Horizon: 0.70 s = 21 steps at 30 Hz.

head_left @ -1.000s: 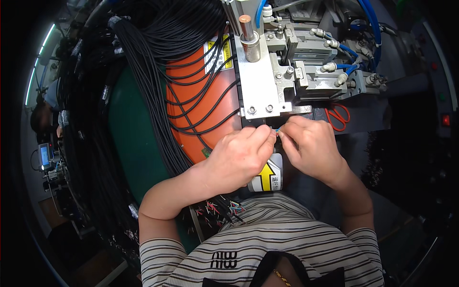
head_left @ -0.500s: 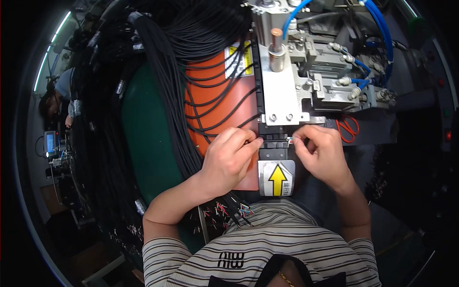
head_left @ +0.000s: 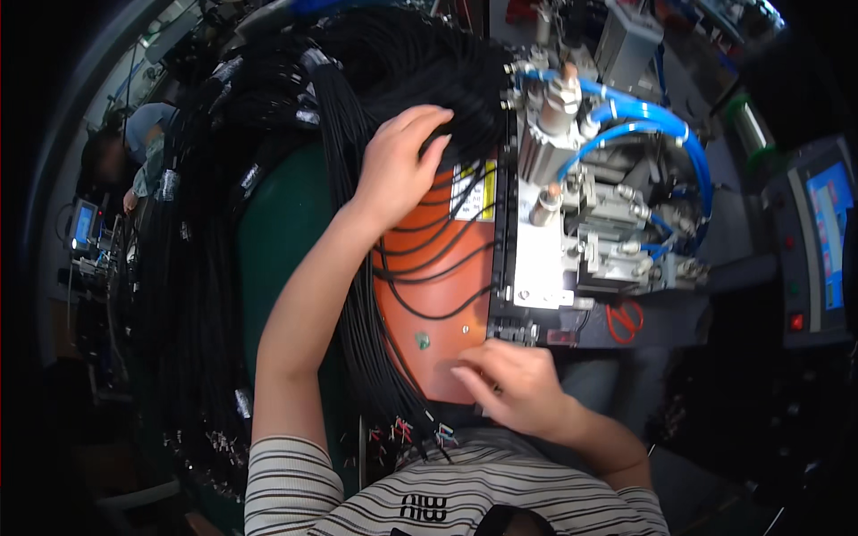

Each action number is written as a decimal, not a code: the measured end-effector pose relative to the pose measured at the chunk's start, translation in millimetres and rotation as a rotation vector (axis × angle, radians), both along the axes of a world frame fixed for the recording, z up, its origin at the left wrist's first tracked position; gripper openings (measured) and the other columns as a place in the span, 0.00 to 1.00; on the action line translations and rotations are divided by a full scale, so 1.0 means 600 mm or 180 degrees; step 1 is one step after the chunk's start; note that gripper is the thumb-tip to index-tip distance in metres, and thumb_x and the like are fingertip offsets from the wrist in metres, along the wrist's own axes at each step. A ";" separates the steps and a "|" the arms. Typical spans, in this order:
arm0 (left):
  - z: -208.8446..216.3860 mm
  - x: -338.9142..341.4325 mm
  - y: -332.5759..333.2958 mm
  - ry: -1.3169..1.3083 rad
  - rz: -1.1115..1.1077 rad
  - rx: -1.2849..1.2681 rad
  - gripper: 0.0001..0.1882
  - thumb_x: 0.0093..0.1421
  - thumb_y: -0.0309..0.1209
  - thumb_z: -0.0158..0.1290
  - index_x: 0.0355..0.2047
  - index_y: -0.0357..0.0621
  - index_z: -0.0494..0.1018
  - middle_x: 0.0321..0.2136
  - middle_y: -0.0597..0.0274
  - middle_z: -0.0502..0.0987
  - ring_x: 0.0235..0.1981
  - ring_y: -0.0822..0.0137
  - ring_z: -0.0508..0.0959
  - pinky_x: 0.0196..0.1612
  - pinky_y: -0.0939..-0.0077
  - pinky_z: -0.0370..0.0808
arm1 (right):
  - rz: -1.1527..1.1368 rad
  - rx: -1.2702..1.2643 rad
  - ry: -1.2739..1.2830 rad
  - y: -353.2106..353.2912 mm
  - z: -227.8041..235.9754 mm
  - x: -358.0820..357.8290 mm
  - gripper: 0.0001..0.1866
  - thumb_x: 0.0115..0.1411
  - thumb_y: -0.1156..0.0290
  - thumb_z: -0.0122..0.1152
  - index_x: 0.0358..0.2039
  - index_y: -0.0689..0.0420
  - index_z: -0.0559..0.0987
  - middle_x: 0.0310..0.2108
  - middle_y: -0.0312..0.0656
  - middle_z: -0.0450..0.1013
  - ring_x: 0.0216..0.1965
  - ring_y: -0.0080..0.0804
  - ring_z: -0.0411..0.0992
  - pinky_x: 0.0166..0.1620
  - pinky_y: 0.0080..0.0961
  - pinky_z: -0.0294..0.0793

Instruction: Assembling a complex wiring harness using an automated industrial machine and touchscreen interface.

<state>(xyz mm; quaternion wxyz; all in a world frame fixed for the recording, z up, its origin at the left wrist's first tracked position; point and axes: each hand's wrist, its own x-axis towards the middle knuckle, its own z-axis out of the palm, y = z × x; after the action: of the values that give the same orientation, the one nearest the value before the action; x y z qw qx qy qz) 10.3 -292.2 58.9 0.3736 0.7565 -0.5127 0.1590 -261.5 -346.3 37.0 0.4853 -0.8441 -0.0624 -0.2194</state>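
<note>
My left hand (head_left: 398, 170) is raised over the upper part of a thick bundle of black cables (head_left: 344, 116). Its thumb stands apart from the fingers, and nothing shows in the gap. Over the lower end of an orange panel (head_left: 438, 290) hovers my right hand (head_left: 518, 384), half curled with thumb and forefinger apart; it appears to hold nothing. Several single black cables arch across the panel into a dark track (head_left: 503, 250) along the machine. Stripped ends with coloured wires (head_left: 407, 433) hang in front of my body.
A metal machine (head_left: 541, 241) with blue air hoses (head_left: 666, 112) stands right of the panel. Beyond it are red-handled scissors (head_left: 624, 322) and a control screen (head_left: 827, 232). More cable bundles hang over a green surface (head_left: 281, 232). Another person (head_left: 147, 134) works at far left.
My left hand has left the track and reached up and away to the cable bundle. My right hand has dropped back and left, off the track. The view has shifted.
</note>
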 end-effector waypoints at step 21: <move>-0.079 0.260 -0.157 -0.1785 0.1646 0.2242 0.28 0.64 0.37 0.45 0.65 0.49 0.60 0.65 0.51 0.60 0.67 0.46 0.55 0.66 0.38 0.49 | 0.0383 0.0113 0.0566 -0.014 0.028 0.022 0.08 0.53 0.77 0.66 0.34 0.61 0.78 0.25 0.47 0.74 0.24 0.43 0.75 0.27 0.31 0.74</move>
<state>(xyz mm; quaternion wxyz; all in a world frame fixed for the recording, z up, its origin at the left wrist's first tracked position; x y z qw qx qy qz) 166.1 -386.2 11.4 -0.1069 0.8667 -0.4119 0.2604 -248.0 -354.6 54.0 0.5161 -0.8462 -0.0657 -0.1152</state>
